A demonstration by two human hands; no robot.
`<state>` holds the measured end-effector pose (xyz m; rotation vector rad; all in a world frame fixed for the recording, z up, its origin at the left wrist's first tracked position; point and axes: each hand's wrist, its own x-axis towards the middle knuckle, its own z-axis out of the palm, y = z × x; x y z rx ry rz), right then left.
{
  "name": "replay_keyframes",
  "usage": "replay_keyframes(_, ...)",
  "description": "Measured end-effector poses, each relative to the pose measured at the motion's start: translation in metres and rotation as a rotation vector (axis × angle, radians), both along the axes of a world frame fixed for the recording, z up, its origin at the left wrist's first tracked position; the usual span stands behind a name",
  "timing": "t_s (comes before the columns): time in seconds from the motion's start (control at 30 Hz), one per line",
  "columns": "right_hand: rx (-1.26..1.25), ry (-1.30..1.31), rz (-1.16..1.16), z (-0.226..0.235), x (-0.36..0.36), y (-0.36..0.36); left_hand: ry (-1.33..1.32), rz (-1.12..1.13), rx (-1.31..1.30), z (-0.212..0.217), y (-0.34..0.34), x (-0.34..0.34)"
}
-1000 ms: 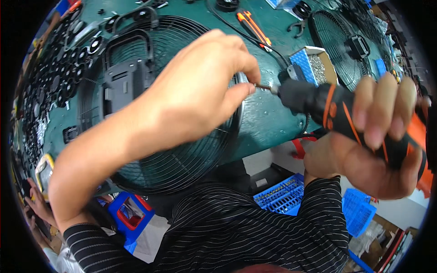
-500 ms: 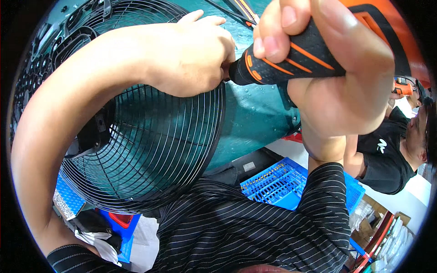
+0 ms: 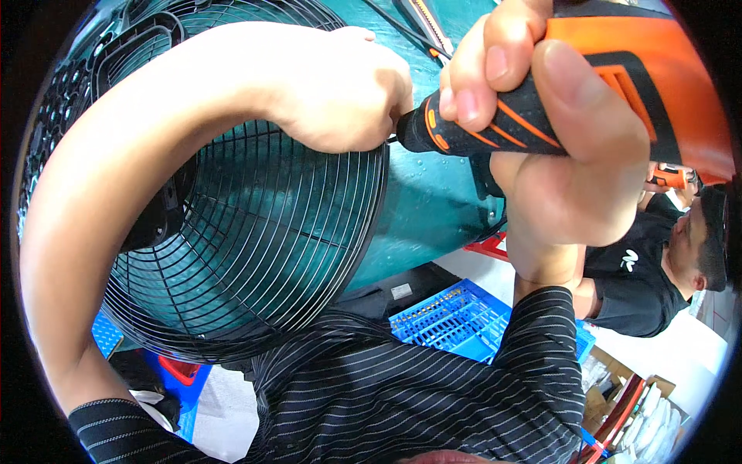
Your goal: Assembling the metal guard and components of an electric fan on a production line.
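Observation:
My right hand (image 3: 572,147) is wrapped round the black, orange-striped grip of an orange electric screwdriver (image 3: 641,85). The tool lies nearly level, its narrow nose pointing left at the rim of a round black wire fan guard (image 3: 286,224). At that rim my left hand (image 3: 348,93) is closed, knuckles up, right beside the screwdriver's nose. Its fingertips curl over the far side and are hidden, as is the screwdriver's very tip. The guard stands tilted against my front, with a black hub part (image 3: 158,224) at its centre, partly behind my left forearm.
A green work surface (image 3: 417,201) lies under the guard. Black frame parts (image 3: 139,46) and a utility knife (image 3: 425,23) are at the far side. Below stands a blue crate (image 3: 456,317). To the right, a co-worker in a black shirt (image 3: 634,278) is near another orange tool (image 3: 671,176).
The screwdriver and my right hand have shifted slightly down, the nose still at my left hand. My left fingers have curled in more. The view has turned a little.

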<state>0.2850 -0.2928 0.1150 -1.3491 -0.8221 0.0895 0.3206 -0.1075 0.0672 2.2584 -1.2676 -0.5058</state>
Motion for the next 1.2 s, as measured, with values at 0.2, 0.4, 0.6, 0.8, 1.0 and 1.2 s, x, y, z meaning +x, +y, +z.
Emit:
replay_keyframes(0.2, -0.021, 0.013, 0.01, 0.006, -0.002, 0.01, 0.17, 0.099, 0.098, 0.015, -0.005, 0.001)
replay_keyframes(0.4, -0.021, 0.01, -0.005, 0.01, -0.011, 0.017, -0.079, -0.067, -0.092, 0.007, 0.0, 0.002)
replay_keyframes(0.6, -0.032, 0.024, -0.003, 0.008, -0.007, 0.015, -0.012, -0.075, -0.026, -0.005, 0.001, 0.008)
replay_keyframes(0.8, 0.041, 0.08, 0.04, 0.006, -0.01, 0.012, 0.13, -0.047, 0.195, 0.01, -0.008, 0.007)
replay_keyframes(1.0, -0.056, -0.077, -0.127, -0.007, -0.019, -0.002, 0.093, 0.008, 0.224, 0.014, -0.01, 0.003)
replay_keyframes(1.2, 0.036, -0.363, 0.029, -0.019, -0.034, -0.017, 0.12, 0.024, 0.212, 0.012, -0.008, 0.003)
